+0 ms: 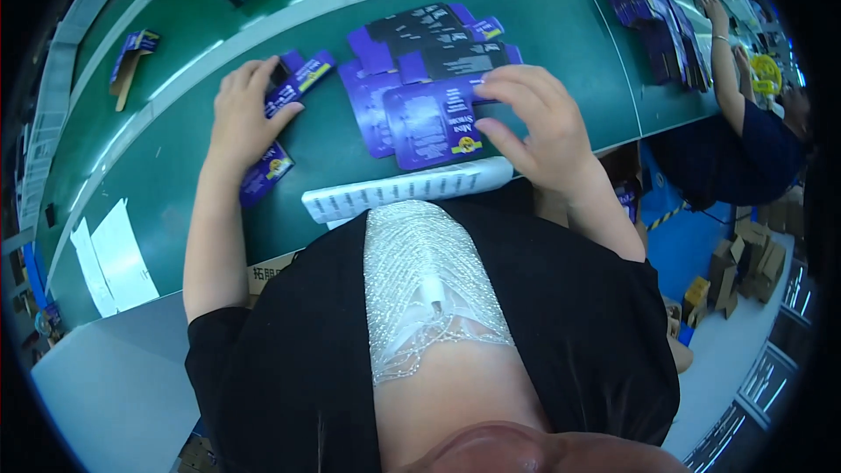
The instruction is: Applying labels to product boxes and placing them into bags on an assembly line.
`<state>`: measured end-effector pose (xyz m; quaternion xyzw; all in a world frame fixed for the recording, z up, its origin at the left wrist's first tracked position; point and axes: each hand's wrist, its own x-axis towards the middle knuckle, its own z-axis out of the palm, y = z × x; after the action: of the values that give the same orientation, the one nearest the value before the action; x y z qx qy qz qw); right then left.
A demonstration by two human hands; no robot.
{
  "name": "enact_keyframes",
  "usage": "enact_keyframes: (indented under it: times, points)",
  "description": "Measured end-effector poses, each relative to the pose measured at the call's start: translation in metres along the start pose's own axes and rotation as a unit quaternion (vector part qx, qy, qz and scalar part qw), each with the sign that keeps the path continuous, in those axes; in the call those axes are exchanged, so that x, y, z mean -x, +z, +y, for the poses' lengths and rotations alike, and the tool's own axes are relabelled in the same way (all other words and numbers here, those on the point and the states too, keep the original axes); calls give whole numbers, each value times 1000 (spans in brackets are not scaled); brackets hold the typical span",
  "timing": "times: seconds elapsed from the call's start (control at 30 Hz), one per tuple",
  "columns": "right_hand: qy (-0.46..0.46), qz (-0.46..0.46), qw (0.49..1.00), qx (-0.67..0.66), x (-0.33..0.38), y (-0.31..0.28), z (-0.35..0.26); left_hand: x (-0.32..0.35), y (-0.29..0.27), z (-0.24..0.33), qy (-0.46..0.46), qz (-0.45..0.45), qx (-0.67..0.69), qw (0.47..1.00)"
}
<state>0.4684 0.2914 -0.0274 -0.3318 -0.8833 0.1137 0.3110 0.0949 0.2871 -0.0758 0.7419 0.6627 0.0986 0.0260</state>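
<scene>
My left hand [245, 109] curls around a narrow purple carton [302, 79] with a yellow patch, its thumb on the near side. Under that wrist lies another purple carton piece [267, 173]. To the right, flat purple and black cartons [425, 127] lie overlapped in a loose pile on the green table [342, 22]. My right hand [543, 127] is at the pile's right edge, thumb and fingers apart, fingertips by the top carton's corner. Whether they touch it I cannot tell.
A white sheet of printed labels [407, 188] lies along the table's near edge. White papers [114, 258] are at left, a purple carton with a brown strip [131, 66] farther back. Stacked purple cartons [657, 31] stand at far right, beside another person's arm [725, 70].
</scene>
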Motion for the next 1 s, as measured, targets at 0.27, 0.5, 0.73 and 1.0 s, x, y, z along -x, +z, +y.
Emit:
enact_keyframes:
  times: [0.27, 0.5, 0.73, 1.0]
  points:
    - [-33, -138, 988, -57, 16, 10, -24, 36, -60, 121, 221, -178, 263, 922]
    - [-94, -119, 988, 26, 33, 16, -37, 37, -45, 141, 203, -209, 204, 935]
    - [-117, -63, 986, 100, 43, 23, -43, 36, -42, 142, 123, -234, 258, 929]
    - [-168, -113, 979, 6, 46, 8, -43, 34, -31, 138, 116, -256, 240, 929]
